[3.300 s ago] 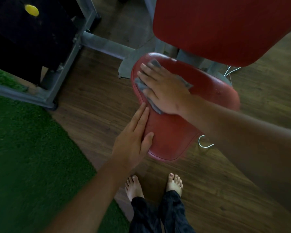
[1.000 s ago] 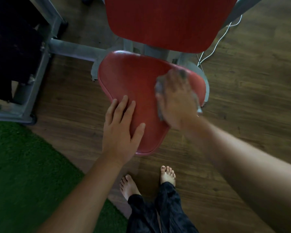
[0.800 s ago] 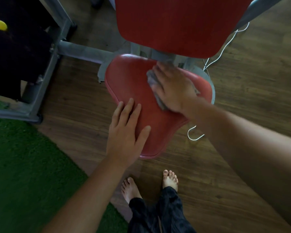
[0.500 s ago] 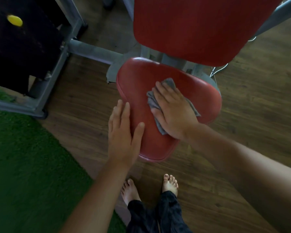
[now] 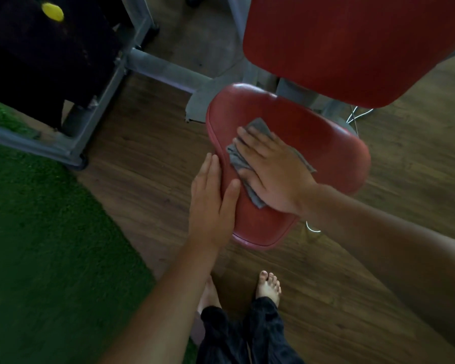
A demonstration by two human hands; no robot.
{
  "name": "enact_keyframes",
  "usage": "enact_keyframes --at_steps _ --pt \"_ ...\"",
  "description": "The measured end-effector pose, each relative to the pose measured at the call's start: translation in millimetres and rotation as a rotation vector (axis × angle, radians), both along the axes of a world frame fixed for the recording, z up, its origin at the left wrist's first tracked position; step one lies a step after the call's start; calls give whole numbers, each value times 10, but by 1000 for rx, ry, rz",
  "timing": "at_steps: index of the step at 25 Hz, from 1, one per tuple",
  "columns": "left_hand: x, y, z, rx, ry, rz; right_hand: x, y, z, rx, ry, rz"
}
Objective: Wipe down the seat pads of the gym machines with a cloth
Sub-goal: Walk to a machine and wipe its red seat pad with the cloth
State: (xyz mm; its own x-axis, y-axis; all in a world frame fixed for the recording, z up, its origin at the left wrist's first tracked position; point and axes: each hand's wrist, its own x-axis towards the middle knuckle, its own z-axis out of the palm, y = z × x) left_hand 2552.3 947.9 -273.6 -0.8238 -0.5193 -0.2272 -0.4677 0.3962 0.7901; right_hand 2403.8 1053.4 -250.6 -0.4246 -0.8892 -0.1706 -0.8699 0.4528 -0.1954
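A red triangular seat pad (image 5: 323, 143) of a gym machine sits in the middle of the view, with a red back pad (image 5: 339, 46) above it. My right hand (image 5: 269, 172) lies flat with spread fingers on a grey cloth (image 5: 236, 158), pressing it onto the left part of the seat. My left hand (image 5: 212, 198) rests against the seat's left edge, fingers straight along the side and thumb on top of the pad.
The machine's grey steel frame (image 5: 166, 67) and a dark weight stack (image 5: 45, 53) with a yellow knob (image 5: 52, 11) stand at upper left. Green artificial turf (image 5: 45, 245) covers the left floor, wood flooring the rest. A white cable (image 5: 360, 115) trails under the seat. My bare feet (image 5: 268, 285) stand below.
My right hand has slid the cloth from the seat's rear right towards its left front. My left hand has shifted from on top of the pad to its left edge.
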Motion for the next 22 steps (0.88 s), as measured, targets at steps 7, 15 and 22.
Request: enact_keyframes --at_steps 7,15,22 --pt "-7 28 -7 75 -10 46 -497 -908 -80 24 63 -222" --pt "12 64 -51 84 7 45 -617 -924 -101 13 67 -179" --pt "22 104 -2 110 130 15 50 -221 -68 -23 -12 -64"
